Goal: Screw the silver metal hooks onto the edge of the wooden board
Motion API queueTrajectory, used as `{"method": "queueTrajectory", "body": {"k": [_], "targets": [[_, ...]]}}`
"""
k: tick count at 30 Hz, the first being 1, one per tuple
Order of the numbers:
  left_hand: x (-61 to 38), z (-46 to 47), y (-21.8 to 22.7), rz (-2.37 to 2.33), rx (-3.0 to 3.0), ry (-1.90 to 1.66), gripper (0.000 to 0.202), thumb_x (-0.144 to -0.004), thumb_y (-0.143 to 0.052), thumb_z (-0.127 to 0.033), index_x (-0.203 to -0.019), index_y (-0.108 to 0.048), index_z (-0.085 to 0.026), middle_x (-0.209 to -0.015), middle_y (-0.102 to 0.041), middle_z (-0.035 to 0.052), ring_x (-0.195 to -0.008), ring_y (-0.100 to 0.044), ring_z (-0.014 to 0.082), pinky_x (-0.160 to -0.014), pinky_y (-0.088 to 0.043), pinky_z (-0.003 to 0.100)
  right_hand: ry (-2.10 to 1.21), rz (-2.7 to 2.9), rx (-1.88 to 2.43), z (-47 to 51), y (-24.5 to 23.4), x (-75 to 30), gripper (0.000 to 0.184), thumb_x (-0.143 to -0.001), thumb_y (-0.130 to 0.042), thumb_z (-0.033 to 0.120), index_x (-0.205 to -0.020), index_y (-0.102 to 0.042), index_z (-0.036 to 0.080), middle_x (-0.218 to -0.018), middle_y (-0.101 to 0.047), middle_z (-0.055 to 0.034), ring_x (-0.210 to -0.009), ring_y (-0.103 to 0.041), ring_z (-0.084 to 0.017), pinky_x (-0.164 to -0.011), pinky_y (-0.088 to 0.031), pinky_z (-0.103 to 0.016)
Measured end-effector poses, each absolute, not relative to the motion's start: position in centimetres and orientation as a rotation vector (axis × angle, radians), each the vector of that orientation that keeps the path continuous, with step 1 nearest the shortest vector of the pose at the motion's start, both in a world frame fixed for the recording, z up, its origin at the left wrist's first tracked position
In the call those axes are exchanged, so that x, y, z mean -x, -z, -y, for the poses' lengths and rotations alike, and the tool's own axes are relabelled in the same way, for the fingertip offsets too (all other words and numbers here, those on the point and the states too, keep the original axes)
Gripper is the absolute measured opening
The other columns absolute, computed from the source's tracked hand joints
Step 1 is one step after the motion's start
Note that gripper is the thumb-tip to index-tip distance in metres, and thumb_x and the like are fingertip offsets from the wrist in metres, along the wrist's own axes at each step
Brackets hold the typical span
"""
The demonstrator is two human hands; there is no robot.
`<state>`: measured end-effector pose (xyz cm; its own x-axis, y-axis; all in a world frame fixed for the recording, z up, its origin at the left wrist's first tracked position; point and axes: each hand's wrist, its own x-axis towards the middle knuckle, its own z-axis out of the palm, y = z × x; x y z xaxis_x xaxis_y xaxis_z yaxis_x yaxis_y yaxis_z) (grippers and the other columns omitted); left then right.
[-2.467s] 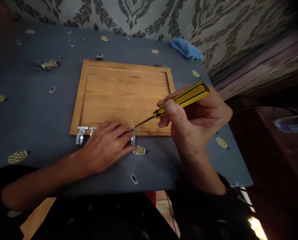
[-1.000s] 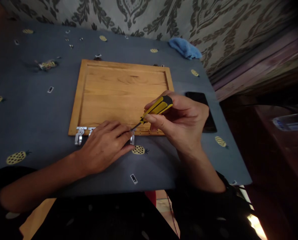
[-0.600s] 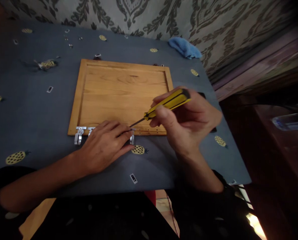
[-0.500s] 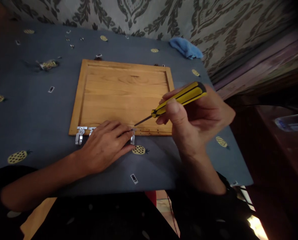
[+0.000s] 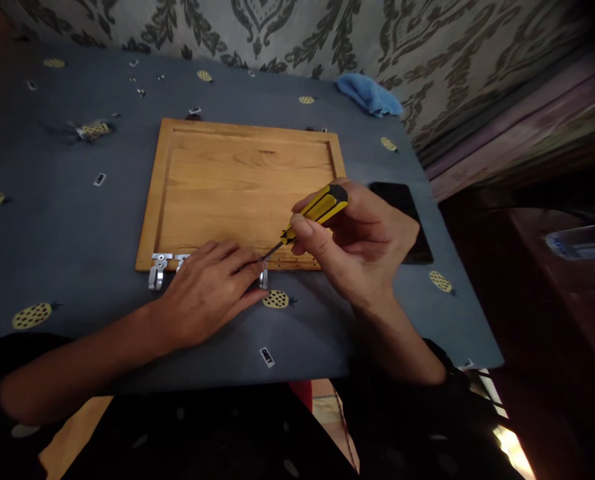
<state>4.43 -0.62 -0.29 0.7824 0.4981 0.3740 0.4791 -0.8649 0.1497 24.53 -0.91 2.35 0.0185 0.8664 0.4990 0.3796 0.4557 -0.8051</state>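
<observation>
A framed wooden board lies flat on the table, with small holes along the right part of its near edge. My right hand grips a yellow-and-black screwdriver by its handle. The tool slants down to the left, its tip at a metal hook on the near edge. My left hand rests over that edge, index finger and thumb closed about this hook. Another metal hook sits at the left corner, and one beside it is partly covered by my left hand. Any screw under the tip is too small to make out.
A black phone lies right of the board, partly behind my right hand. A blue cloth is at the back by the wall. Several small metal pieces lie at the back left. The patterned tablecloth covers the table.
My right hand has moved left and slightly down with the screwdriver, bringing its tip to the hook by my left fingers. The phone has come into sight. My left hand stays put.
</observation>
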Motion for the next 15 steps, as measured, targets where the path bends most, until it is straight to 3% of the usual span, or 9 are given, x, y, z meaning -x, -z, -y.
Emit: {"method": "queueTrajectory", "body": {"k": [6,10,12,15], "targets": [[-4.4,0.6,0.4,-0.805,-2.917,-0.625,0.026,-0.101,-0.056,-0.034,-0.109,-0.070,-0.013,-0.104,-0.074,0.0081,-0.096,-0.067,0.0249,-0.085,-0.054,0.039,-0.553,1.589,1.120,0.9,-2.4,-24.6,0.026,-0.081,-0.080,0.040,-0.069,-0.062,0.026,-0.073,-0.063,-0.0003,-0.057,-0.057,-0.015,-0.047,-0.050,-0.032],[-4.3,0.6,0.4,-0.798,-2.908,-0.631,0.027,-0.101,-0.056,-0.034,-0.110,-0.070,-0.012,-0.105,-0.074,0.0091,-0.096,-0.067,0.0249,-0.084,-0.055,0.040,-0.697,1.593,1.082,0.7,-2.8,-24.9,0.013,-0.084,-0.077,0.036,-0.087,-0.071,0.024,-0.087,-0.071,-0.0005,-0.063,-0.062,-0.013,-0.051,-0.054,-0.028],[-4.4,0.6,0.4,-0.802,-2.907,-0.641,0.028,-0.102,-0.055,-0.035,-0.109,-0.070,-0.013,-0.105,-0.074,0.0087,-0.095,-0.067,0.0244,-0.083,-0.055,0.039,-0.778,1.602,1.049,0.6,-3.1,-25.1,0.016,-0.087,-0.074,0.034,-0.098,-0.073,0.024,-0.092,-0.073,-0.0010,-0.069,-0.065,-0.012,-0.053,-0.055,-0.026],[-4.4,0.6,0.3,-0.801,-2.910,-0.649,0.028,-0.102,-0.054,-0.035,-0.108,-0.070,-0.013,-0.103,-0.074,0.0078,-0.094,-0.067,0.0242,-0.082,-0.055,0.038,-0.812,1.613,1.027,0.6,-3.4,-25.2,0.015,-0.087,-0.073,0.033,-0.098,-0.075,0.022,-0.093,-0.075,-0.0012,-0.070,-0.067,-0.012,-0.055,-0.054,-0.024]]}}
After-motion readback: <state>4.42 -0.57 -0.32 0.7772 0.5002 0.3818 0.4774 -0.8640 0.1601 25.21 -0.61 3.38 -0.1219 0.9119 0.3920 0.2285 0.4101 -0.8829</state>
